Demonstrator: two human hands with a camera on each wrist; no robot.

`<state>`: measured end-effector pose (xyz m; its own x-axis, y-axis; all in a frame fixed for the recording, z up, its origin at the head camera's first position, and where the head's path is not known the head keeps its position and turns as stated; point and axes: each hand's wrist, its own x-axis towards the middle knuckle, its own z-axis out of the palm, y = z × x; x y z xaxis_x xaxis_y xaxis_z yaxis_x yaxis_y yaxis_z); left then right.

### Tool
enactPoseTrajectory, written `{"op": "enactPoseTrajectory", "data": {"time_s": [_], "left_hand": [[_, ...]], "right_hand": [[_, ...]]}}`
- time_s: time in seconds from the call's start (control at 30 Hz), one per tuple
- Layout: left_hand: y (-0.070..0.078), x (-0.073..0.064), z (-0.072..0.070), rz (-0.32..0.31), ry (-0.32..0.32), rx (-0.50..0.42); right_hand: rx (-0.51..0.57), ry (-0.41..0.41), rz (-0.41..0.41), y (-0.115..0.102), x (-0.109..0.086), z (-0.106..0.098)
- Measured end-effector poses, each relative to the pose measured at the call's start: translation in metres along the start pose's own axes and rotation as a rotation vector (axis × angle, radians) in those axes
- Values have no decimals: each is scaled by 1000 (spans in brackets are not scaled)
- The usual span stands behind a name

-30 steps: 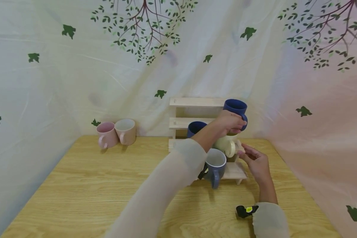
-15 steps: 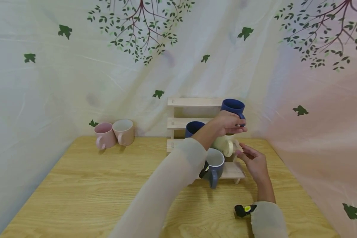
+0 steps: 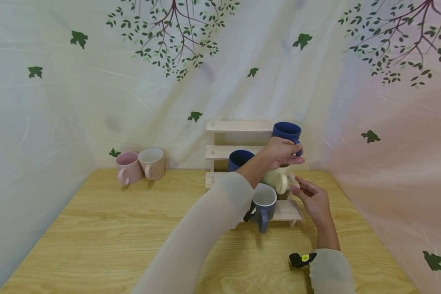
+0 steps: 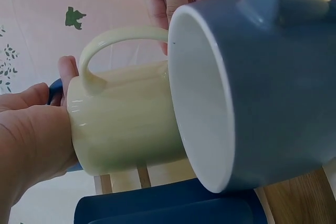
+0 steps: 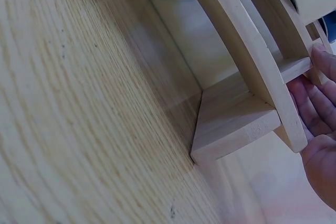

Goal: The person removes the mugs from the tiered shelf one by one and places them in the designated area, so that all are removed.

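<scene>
The left hand [image 3: 283, 152] is gripping a blue mug [image 3: 286, 130] at the top right of the rack [image 3: 242, 126]; the right hand [image 3: 315, 203] is pinching its side. A cream mug [image 3: 270, 178] is sitting lower — it could topple if the left hand dips.

Held blue mug [image 3: 287, 131] — upright, at top right of wooden rack [image 3: 239, 126].

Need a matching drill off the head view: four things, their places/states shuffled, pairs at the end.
1 Left hand
2 Pink mug
3 Right hand
4 Grey-blue mug

A On the lowest shelf of the rack
B Gripping a dark blue mug
C On the table, apart from the rack
D Holding the rack's right end

Pairs: 1-B; 2-C; 3-D; 4-A
</scene>
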<state>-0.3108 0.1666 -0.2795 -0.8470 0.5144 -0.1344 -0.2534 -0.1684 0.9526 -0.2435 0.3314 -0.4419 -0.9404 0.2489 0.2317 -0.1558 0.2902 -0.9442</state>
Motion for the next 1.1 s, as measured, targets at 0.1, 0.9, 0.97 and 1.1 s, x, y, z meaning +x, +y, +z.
{"op": "enactPoseTrajectory", "data": {"time_s": [0.1,0.9,0.97,1.1], "left_hand": [[0,-1,0,18,17,30],[-5,-4,-4,190,102,182],[-5,-4,-5,197,85,168],[-3,-4,-8,227,44,149]], "right_hand": [[3,-2,5,0,0,0],[8,-6,0,3,1,0],[9,-7,-3,2,0,0],[11,-5,-9,2,0,0]]}}
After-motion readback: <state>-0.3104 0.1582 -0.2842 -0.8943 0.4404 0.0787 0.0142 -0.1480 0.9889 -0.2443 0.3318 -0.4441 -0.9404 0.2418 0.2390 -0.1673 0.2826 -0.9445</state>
